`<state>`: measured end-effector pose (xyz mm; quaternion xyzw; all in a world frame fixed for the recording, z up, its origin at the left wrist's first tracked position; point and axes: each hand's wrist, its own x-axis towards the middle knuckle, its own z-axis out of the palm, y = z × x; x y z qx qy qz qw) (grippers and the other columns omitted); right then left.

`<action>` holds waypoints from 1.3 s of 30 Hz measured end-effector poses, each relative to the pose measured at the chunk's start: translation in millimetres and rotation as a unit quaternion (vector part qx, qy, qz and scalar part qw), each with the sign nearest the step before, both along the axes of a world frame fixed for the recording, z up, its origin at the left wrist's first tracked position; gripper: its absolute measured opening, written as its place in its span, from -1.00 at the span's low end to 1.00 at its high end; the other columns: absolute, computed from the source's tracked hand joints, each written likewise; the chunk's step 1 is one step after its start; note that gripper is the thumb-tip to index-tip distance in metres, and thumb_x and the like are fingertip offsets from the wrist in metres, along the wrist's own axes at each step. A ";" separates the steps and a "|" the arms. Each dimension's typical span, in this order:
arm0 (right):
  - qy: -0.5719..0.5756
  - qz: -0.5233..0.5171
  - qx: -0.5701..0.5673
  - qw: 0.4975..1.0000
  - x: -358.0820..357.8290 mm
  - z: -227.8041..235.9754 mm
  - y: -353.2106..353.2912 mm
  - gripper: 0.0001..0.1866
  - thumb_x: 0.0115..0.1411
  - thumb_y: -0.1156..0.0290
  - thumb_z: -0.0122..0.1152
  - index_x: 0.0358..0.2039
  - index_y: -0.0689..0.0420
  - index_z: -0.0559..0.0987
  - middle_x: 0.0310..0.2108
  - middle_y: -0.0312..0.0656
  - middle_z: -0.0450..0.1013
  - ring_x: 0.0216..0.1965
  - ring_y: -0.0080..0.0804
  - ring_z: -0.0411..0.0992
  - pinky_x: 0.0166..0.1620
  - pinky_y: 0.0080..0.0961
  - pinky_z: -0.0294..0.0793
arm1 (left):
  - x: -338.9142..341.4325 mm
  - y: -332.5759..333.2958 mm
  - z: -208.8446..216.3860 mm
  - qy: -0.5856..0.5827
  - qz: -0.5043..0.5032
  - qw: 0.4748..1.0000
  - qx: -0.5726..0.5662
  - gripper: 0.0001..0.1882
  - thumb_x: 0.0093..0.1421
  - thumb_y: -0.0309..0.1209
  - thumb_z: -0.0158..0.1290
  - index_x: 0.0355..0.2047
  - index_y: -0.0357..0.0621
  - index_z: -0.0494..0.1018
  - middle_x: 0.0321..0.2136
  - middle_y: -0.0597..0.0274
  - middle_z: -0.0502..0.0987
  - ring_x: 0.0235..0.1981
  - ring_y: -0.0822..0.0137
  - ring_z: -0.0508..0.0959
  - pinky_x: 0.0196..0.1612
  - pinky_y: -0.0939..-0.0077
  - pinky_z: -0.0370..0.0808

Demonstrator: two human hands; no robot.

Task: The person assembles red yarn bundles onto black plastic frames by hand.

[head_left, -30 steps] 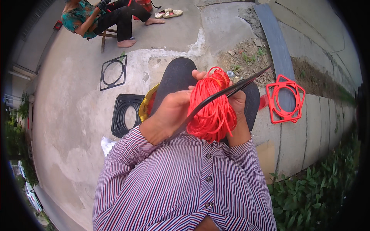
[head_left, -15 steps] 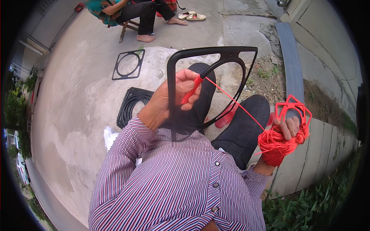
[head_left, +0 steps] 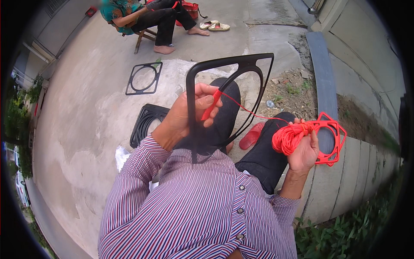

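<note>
My left hand [head_left: 196, 108] is closed round the inner ring of a black square frame [head_left: 224, 63], which stands tilted above my lap. A section of that ring is tightly wrapped in red cord [head_left: 210, 106], between my thumb and fingers. From the top of the wrapping a loose strand dips across to my right hand [head_left: 304, 154], which grips a thick hank of red cord [head_left: 286, 139]. Just beyond those fingers, a flat red frame [head_left: 337, 127] with a round opening hangs against the hank. Part of the black frame's lower side is blurred and close to my left wrist.
Another black frame [head_left: 134, 65] lies on the concrete ahead, left. Nearer is a stack of black frames [head_left: 139, 129], with white plastic [head_left: 122, 157] beside it. A seated person [head_left: 161, 21] is at the far left, near pale shoes [head_left: 219, 27]. Plants [head_left: 340, 235] grow at lower right.
My right hand has turned over and moved left with the hank, its palm now showing. The strand has gone from taut to slack. The black frame has turned slightly in my left hand.
</note>
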<state>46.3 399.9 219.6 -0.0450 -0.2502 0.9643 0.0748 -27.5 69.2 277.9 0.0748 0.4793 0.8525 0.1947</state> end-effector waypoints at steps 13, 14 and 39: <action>0.068 0.052 0.339 0.937 -50.7 43.3 -101.5 -0.61 0.19 0.36 0.26 -0.05 0.29 0.41 -0.39 -0.20 0.55 -0.37 -0.59 0.50 -0.25 -0.68 0.46 | 16.2 41.5 4.3 -0.059 -0.090 0.993 0.044 -0.55 0.29 -0.16 -0.01 0.01 -0.29 0.38 -0.11 0.18 0.52 -0.13 0.44 0.53 -0.03 0.54 0.47; 0.077 0.107 0.196 0.972 -48.5 34.6 -97.8 -0.63 0.24 0.31 0.18 -0.05 0.28 0.43 -0.30 -0.15 0.55 -0.27 -0.53 0.51 -0.16 -0.59 0.48 | 17.1 38.7 2.2 -0.062 -0.089 0.994 0.030 -0.58 0.29 -0.21 -0.02 0.01 -0.30 0.38 -0.09 0.16 0.52 -0.11 0.41 0.54 0.02 0.52 0.45; 0.253 0.137 -0.103 0.952 -6.9 35.3 -11.2 -0.52 0.26 -0.08 0.01 -0.14 0.10 0.25 -0.45 -0.20 0.37 -0.38 -0.30 0.43 -0.03 -0.11 0.40 | -2.5 10.8 -0.5 -0.075 -0.100 0.989 0.075 -0.69 0.24 -0.35 0.09 -0.08 -0.21 0.34 -0.41 0.19 0.40 -0.51 0.43 0.42 -0.71 0.71 0.22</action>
